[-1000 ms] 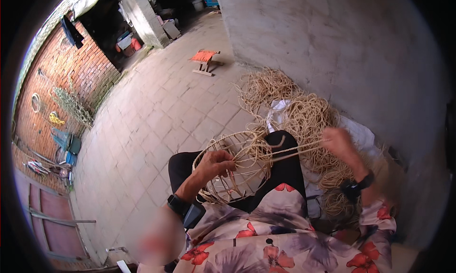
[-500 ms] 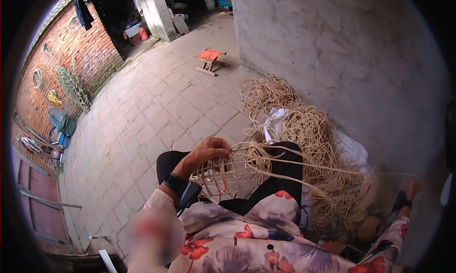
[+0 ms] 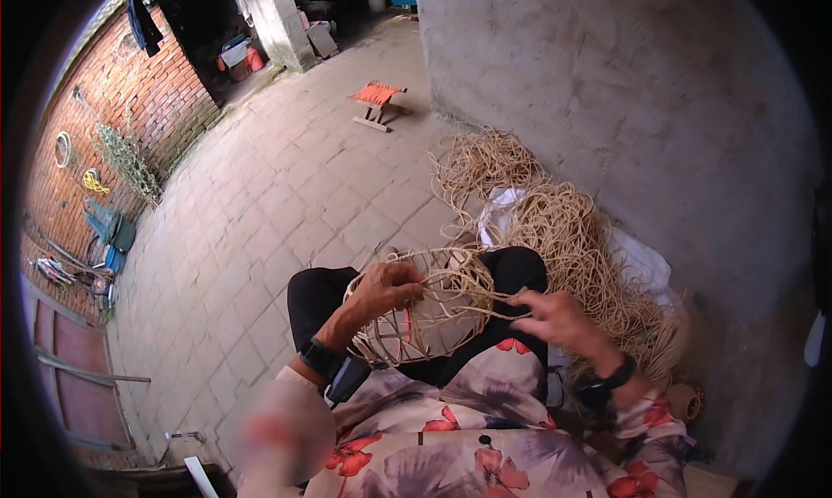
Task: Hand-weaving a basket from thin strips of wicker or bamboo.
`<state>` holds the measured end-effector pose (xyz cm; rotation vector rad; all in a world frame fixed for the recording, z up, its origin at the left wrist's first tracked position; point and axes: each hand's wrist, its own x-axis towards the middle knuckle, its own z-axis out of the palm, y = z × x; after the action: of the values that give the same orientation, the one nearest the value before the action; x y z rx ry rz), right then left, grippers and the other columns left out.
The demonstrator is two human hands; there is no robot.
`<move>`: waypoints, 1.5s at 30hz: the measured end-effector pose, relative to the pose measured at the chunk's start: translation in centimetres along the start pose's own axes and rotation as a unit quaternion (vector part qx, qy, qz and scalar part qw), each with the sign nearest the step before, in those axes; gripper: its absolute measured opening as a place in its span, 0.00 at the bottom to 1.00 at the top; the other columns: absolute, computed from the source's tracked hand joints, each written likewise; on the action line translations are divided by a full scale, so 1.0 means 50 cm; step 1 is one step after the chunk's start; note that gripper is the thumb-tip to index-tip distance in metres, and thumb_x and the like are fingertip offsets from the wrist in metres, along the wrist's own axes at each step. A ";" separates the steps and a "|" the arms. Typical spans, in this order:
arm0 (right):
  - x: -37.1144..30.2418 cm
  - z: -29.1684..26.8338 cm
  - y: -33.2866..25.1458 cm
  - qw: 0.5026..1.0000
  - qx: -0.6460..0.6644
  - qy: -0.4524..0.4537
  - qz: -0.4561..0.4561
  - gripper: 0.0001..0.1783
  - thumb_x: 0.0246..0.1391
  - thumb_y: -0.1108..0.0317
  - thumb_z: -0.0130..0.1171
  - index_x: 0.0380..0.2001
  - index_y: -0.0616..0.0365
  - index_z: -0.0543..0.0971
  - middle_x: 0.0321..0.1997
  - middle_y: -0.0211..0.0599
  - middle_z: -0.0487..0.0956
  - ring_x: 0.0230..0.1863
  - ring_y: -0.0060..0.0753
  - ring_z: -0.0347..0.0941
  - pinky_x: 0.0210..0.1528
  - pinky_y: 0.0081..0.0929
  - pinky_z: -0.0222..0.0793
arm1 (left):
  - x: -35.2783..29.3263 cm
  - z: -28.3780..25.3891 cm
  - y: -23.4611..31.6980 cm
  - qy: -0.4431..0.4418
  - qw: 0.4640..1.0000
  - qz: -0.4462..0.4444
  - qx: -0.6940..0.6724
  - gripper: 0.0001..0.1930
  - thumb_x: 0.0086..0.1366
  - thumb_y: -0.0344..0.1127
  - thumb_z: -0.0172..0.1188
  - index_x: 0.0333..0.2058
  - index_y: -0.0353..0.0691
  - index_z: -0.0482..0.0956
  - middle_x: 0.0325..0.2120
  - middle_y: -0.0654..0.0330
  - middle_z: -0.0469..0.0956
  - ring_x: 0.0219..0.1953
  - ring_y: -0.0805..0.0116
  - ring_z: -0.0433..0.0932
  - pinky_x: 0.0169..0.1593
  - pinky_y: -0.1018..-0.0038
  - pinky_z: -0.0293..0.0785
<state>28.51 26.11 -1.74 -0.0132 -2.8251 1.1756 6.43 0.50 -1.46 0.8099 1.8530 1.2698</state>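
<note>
A round openwork basket frame (image 3: 473, 271) of thin rods wound with tan cord rests in my lap between my knees. My left hand (image 3: 388, 290) is closed at its near-left part, fingers pinching the frame and the cord there. Several strands of tan cord (image 3: 472, 305) run rightward from it across the basket. My right hand (image 3: 562, 323), a little blurred, is closed on these strands just right of the basket, over my right thigh. A small red strip (image 3: 407, 321) shows among the rods. The left fingertips are partly hidden by the hand itself.
A big heap of loose tan cord (image 3: 563, 229) lies to the right on white sacking (image 3: 637, 268), against a plastered wall (image 3: 607, 73). A low stool with an orange seat (image 3: 377, 93) stands ahead on the paving (image 3: 234, 238). A brick wall (image 3: 95, 108) runs along the left.
My right hand has come in from the far right, where it held the cord stretched out, to beside the basket. The basket has tilted to show its round opening; my left hand stays on it.
</note>
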 end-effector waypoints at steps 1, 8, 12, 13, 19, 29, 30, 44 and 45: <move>0.023 0.036 -0.023 0.994 -0.062 0.061 -0.061 0.12 0.48 0.61 0.63 0.33 0.55 0.79 0.18 0.45 0.75 0.22 0.45 0.74 0.25 0.31 0.68 | -0.001 0.000 0.001 -0.004 1.000 -0.004 0.012 0.09 0.56 0.32 0.60 0.33 0.33 0.78 0.21 0.65 0.77 0.21 0.79 0.72 0.24 0.82 0.67; -0.072 -0.100 0.191 0.955 0.214 -0.053 0.198 0.10 0.51 0.63 0.57 0.22 0.57 0.77 0.20 0.21 0.73 0.18 0.18 0.67 0.21 0.21 0.65 | -0.018 -0.001 -0.004 -0.011 0.999 0.007 0.034 0.10 0.55 0.33 0.60 0.33 0.33 0.79 0.20 0.64 0.77 0.19 0.78 0.72 0.24 0.82 0.68; -0.181 -0.239 0.304 0.843 -0.470 0.072 0.251 0.17 0.53 0.60 0.53 0.21 0.64 0.74 0.20 0.47 0.73 0.23 0.48 0.70 0.25 0.41 0.61 | -0.024 -0.017 -0.009 -0.015 1.000 -0.018 -0.013 0.11 0.58 0.35 0.55 0.33 0.33 0.80 0.22 0.62 0.78 0.20 0.77 0.73 0.25 0.81 0.70; -0.195 -0.243 0.290 0.854 -0.451 -0.013 0.258 0.17 0.52 0.60 0.55 0.20 0.64 0.74 0.21 0.50 0.73 0.25 0.52 0.70 0.26 0.43 0.61 | -0.023 -0.021 -0.010 -0.036 0.998 0.033 -0.039 0.13 0.59 0.36 0.52 0.34 0.32 0.80 0.23 0.61 0.78 0.21 0.77 0.74 0.26 0.81 0.70; -0.030 -0.030 0.002 0.998 0.049 0.021 0.020 0.06 0.46 0.70 0.62 0.25 0.60 0.76 0.23 0.38 0.76 0.22 0.29 0.73 0.26 0.27 0.69 | -0.019 -0.027 -0.008 -0.080 0.994 0.010 -0.076 0.16 0.58 0.34 0.46 0.36 0.30 0.79 0.26 0.59 0.79 0.22 0.76 0.74 0.27 0.80 0.70; 0.146 0.164 -0.154 0.990 0.076 0.065 -0.096 0.10 0.47 0.77 0.55 0.36 0.62 0.71 0.30 0.46 0.76 0.28 0.45 0.75 0.30 0.34 0.69 | -0.018 -0.019 -0.009 -0.065 0.992 -0.017 -0.105 0.14 0.57 0.35 0.51 0.36 0.31 0.79 0.27 0.59 0.81 0.22 0.76 0.73 0.28 0.81 0.70; 0.146 0.172 -0.154 0.995 0.076 0.038 -0.046 0.10 0.47 0.77 0.55 0.35 0.62 0.70 0.29 0.46 0.76 0.28 0.46 0.75 0.30 0.36 0.69 | -0.016 -0.020 -0.009 -0.071 0.993 -0.006 -0.090 0.14 0.57 0.35 0.51 0.35 0.32 0.79 0.26 0.59 0.80 0.22 0.76 0.73 0.27 0.81 0.70; 0.124 0.185 -0.147 0.976 -0.099 0.117 -0.155 0.06 0.46 0.74 0.54 0.26 0.58 0.67 0.16 0.43 0.73 0.20 0.48 0.74 0.22 0.39 0.69 | -0.022 0.023 0.005 0.035 0.998 -0.043 0.006 0.08 0.61 0.38 0.55 0.29 0.40 0.74 0.19 0.65 0.77 0.20 0.82 0.70 0.21 0.84 0.63; 0.122 0.188 -0.141 0.974 -0.096 0.128 -0.162 0.06 0.46 0.74 0.54 0.26 0.58 0.67 0.15 0.43 0.72 0.20 0.48 0.74 0.21 0.38 0.69 | -0.023 0.022 0.006 0.030 0.999 -0.036 0.006 0.08 0.61 0.38 0.55 0.28 0.40 0.74 0.20 0.65 0.77 0.20 0.83 0.71 0.21 0.84 0.63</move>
<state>21.86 14.74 -2.92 0.2554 -2.5740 0.7693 7.98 0.18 -1.20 0.7124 1.9221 1.2499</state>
